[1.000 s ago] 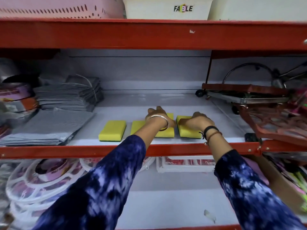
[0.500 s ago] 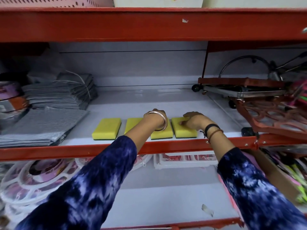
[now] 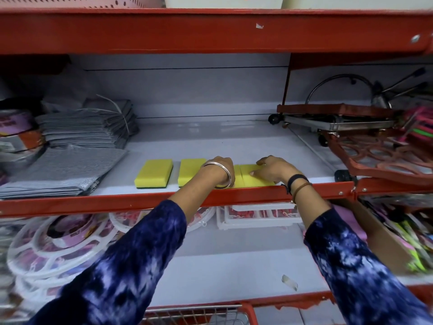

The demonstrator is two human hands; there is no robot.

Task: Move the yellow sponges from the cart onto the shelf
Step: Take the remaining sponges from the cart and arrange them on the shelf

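Four yellow sponges with dark green undersides lie in a row near the front of the white shelf [image 3: 234, 141]. The leftmost sponge [image 3: 153, 173] and the second sponge [image 3: 189, 171] lie free. My left hand [image 3: 221, 167], with a metal bangle on the wrist, is curled over the third sponge [image 3: 237, 178] and hides most of it. My right hand [image 3: 274, 171] grips the fourth sponge [image 3: 254, 179], fingers over its far edge and thumb on top. These two sponges touch side by side. The cart's red wire basket [image 3: 199, 313] shows at the bottom edge.
Folded grey cloths [image 3: 63, 167] and a tied grey stack [image 3: 89, 127] fill the shelf's left. At its right stand a metal wheeled trolley [image 3: 337, 120] and a red lattice tray [image 3: 384, 158]. The red shelf lip [image 3: 117, 202] runs across the front. White round racks [image 3: 58, 242] sit below.
Both hands have drawn their sponges toward the front lip, and the gap between the two has closed. The two left sponges have not moved.
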